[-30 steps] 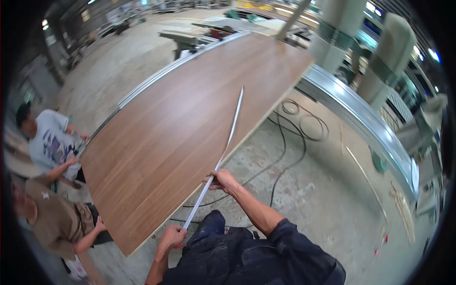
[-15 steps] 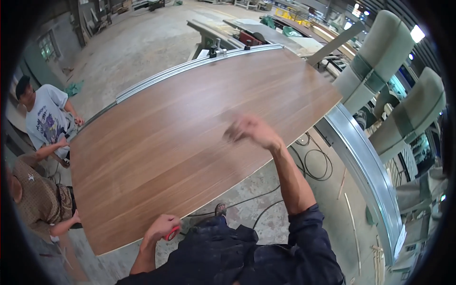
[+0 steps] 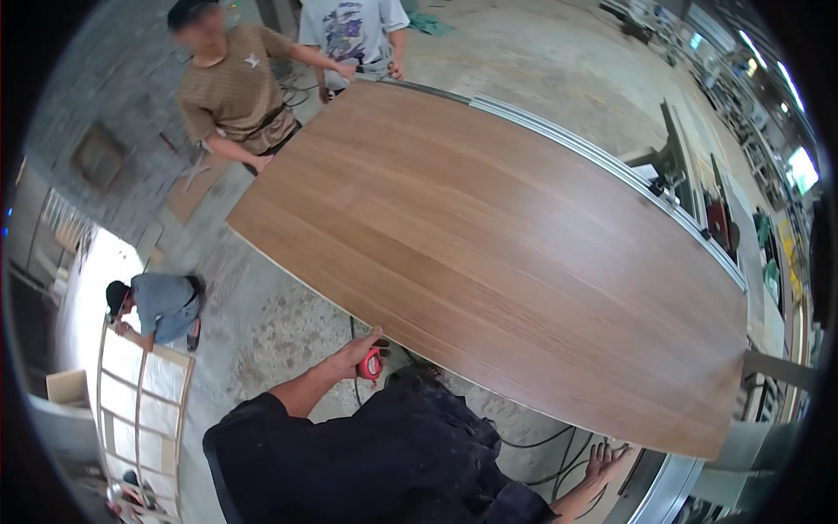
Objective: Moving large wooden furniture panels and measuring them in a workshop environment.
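A large brown wood-grain panel lies flat before me on a saw table. At its near edge my left hand is closed round a red tape measure, its thumb up against the panel's edge. Further right, my right hand has its fingers stretched out beside the near right part of that edge, holding nothing. Whether those fingertips touch the panel's underside I cannot tell.
A person in a brown shirt grips the panel's left end; another in a white shirt stands beyond. A metal fence runs along the far edge. Cables lie below. A crouching person works at a wooden frame.
My view has swung left. My right hand has moved from above the panel to its near right edge. My left hand keeps the tape measure at the near edge.
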`<action>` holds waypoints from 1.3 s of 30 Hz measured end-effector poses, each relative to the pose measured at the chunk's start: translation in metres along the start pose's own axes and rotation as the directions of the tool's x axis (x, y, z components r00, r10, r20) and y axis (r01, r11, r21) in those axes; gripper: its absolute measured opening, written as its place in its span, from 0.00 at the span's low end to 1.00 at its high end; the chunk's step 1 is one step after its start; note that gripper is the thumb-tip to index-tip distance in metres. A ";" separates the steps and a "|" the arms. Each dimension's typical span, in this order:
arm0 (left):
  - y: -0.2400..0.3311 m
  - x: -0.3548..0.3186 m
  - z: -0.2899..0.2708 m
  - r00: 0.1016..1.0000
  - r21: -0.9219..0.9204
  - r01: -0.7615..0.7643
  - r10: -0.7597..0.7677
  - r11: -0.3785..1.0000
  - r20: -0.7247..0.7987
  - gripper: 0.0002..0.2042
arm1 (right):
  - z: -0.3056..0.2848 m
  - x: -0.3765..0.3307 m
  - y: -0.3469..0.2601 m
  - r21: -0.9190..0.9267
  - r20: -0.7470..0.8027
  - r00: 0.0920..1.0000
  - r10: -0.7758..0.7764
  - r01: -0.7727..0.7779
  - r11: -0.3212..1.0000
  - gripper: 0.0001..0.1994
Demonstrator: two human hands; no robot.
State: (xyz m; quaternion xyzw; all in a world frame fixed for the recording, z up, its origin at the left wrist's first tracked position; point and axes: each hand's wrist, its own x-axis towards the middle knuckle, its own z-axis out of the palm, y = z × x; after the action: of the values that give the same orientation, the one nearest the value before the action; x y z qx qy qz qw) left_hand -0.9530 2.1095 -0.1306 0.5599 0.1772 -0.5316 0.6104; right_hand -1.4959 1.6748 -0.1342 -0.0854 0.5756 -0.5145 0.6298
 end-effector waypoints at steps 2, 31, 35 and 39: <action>-0.015 0.004 0.026 0.999 -0.031 -0.036 0.035 0.999 -0.041 0.30 | 0.006 0.043 0.003 0.021 0.008 1.000 0.014 -0.014 1.000 0.48; -0.083 0.037 0.180 0.768 -0.175 -0.548 0.409 0.818 -0.493 0.38 | 0.036 0.109 -0.021 0.095 0.331 0.938 0.103 -0.142 0.985 0.30; -0.102 0.025 0.178 0.748 -0.117 -0.504 0.365 0.856 -0.553 0.34 | 0.030 0.108 -0.037 0.075 0.284 0.958 0.040 -0.064 0.995 0.34; -0.138 -0.002 0.179 0.861 -0.042 -0.268 0.220 0.962 -0.459 0.27 | 0.055 0.089 -0.024 0.106 0.466 0.881 0.075 -0.140 0.984 0.33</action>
State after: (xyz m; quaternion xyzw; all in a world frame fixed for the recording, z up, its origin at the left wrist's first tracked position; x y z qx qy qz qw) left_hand -1.1386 1.9807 -0.1413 0.6527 0.2690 -0.2958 0.6435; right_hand -1.4811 1.5706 -0.1567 -0.1294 0.3772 -0.4818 0.7802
